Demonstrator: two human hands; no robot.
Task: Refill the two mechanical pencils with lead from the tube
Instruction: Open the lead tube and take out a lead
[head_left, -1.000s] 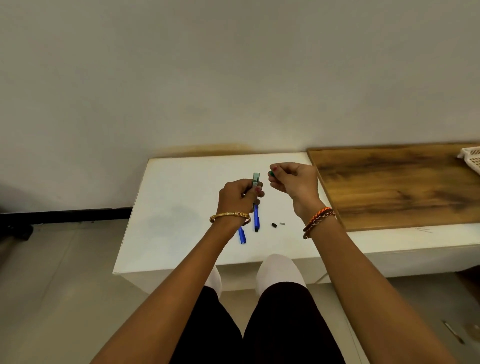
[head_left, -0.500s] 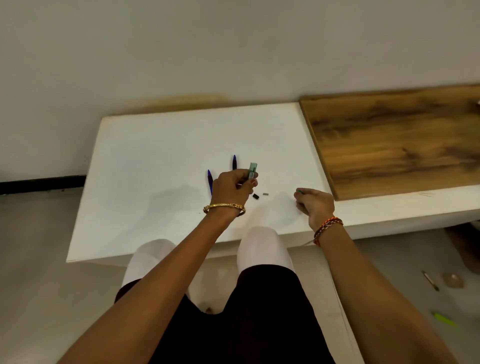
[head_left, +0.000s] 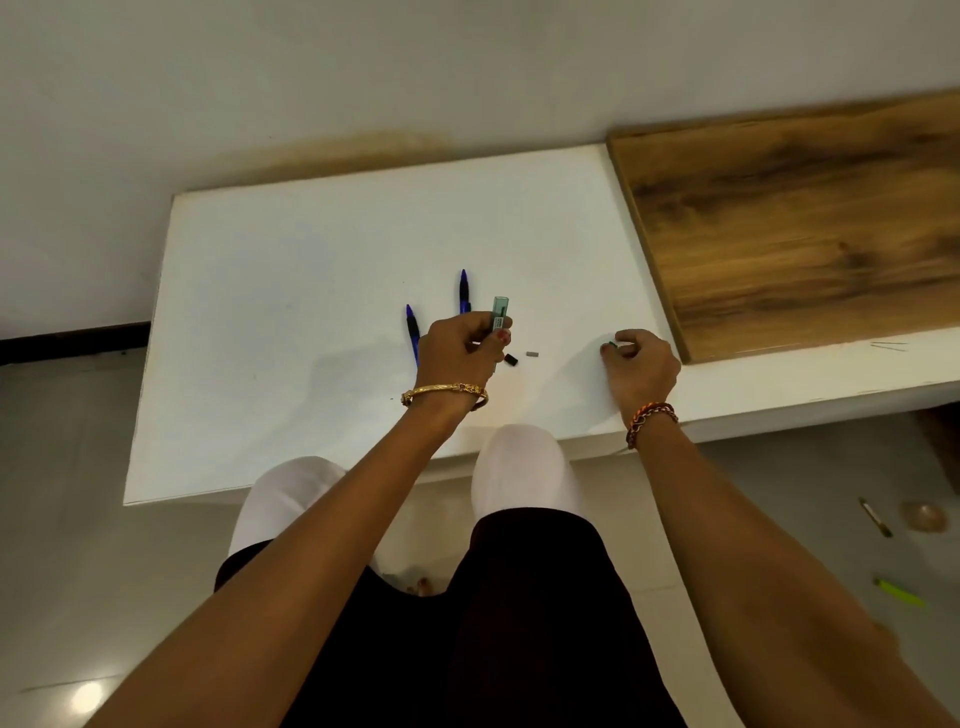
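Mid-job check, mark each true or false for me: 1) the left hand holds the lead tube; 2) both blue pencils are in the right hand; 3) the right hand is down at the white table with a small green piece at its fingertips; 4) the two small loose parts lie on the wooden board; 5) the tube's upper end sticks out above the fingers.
1) True: the left hand grips the lead tube.
2) False: both blue pencils lie on the white table, beside the left hand.
3) True: the right hand pinches a small green piece at the tabletop.
4) False: the black part and grey part lie on the white table, between the hands.
5) True.
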